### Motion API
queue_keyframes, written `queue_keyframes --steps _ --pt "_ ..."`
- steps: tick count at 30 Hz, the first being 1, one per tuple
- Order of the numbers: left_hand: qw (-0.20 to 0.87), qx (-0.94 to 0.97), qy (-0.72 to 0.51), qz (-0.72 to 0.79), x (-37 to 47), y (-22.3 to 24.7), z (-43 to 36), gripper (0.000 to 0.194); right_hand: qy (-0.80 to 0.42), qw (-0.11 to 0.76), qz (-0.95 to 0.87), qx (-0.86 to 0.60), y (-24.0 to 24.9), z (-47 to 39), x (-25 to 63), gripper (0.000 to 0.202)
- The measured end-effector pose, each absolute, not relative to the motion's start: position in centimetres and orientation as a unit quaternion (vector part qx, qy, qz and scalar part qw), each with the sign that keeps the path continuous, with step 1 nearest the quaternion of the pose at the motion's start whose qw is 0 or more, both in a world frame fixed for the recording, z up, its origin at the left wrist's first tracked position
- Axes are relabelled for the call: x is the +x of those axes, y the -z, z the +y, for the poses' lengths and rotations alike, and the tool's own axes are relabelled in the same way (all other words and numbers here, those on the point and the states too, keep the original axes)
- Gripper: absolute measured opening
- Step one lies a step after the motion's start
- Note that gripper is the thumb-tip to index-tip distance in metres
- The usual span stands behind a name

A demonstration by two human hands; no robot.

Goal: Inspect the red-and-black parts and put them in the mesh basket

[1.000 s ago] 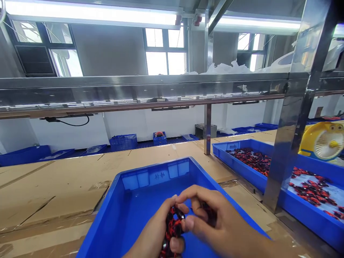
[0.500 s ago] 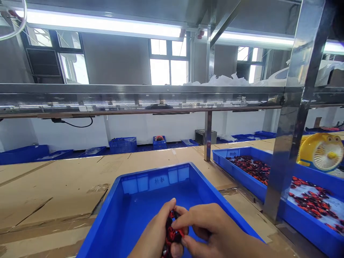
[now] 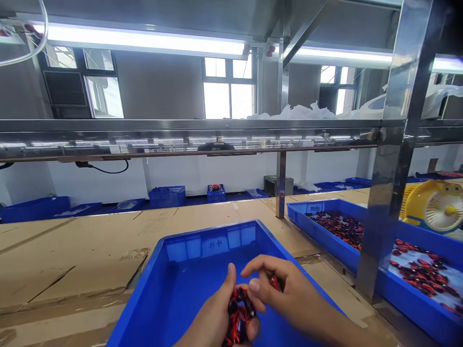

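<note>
Low in the head view, my left hand [image 3: 216,308] is cupped around several small glossy red-and-black pieces [image 3: 239,318], its thumb pointing up. Just to the right is my right hand [image 3: 291,291], with fingers curled around another red piece [image 3: 276,283] that shows between them. Its thumb and fingertips hover close to the left hand's pieces; whether they touch cannot be made out. Both hands are over a large blue plastic tray [image 3: 214,244], whose visible floor is bare. The exact kind of the pieces is too small and blurred to name.
A second blue tray [image 3: 427,313] on the right holds many red-and-black pieces [image 3: 421,272]. A metal post [image 3: 383,217] rises in front of it, near a yellow fan [image 3: 432,205]. Cardboard [image 3: 90,250] covers the table, and a metal shelf beam [image 3: 162,126] crosses ahead.
My right hand has drawn back from the left hand's pieces, up and slightly right, and a red piece now shows in its curled fingers. My left hand still holds its handful.
</note>
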State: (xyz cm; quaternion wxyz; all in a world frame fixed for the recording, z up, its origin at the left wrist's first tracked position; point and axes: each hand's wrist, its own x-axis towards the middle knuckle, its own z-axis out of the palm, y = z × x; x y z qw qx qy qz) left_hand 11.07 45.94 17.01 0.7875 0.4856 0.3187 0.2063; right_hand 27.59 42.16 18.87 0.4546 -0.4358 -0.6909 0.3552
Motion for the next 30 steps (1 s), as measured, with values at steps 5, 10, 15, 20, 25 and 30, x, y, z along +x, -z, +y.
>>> queue_keyframes --steps 5,10,15,20,25,30 --pt "0.741 0.530 -0.219 0.349 11.9 -16.2 45.5 0.089 -0.192 0.405 -0.780 -0.436 -18.8 40.8 27.7 0.029" --pt "0.732 0.522 -0.209 0.385 12.2 -15.8 45.3 0.100 -0.103 0.399 -0.811 -0.415 -18.8 40.7 27.3 0.021" --pt "0.718 0.520 -0.240 0.396 12.2 -15.3 45.5 0.098 -0.012 0.421 -0.815 -0.397 -18.9 40.6 26.6 0.020" --pt "0.738 0.489 -0.226 0.408 11.9 -15.9 45.4 0.086 0.029 0.453 -0.805 -0.382 -18.5 40.4 26.5 0.021" --pt "0.766 0.463 -0.241 0.375 11.5 -17.5 45.0 0.074 -0.426 0.553 -0.606 -0.381 -18.6 41.4 27.6 0.018" --pt "0.786 0.428 -0.239 0.377 11.3 -17.7 45.0 0.073 -0.590 0.497 -0.511 -0.378 -19.1 42.4 28.0 0.030"
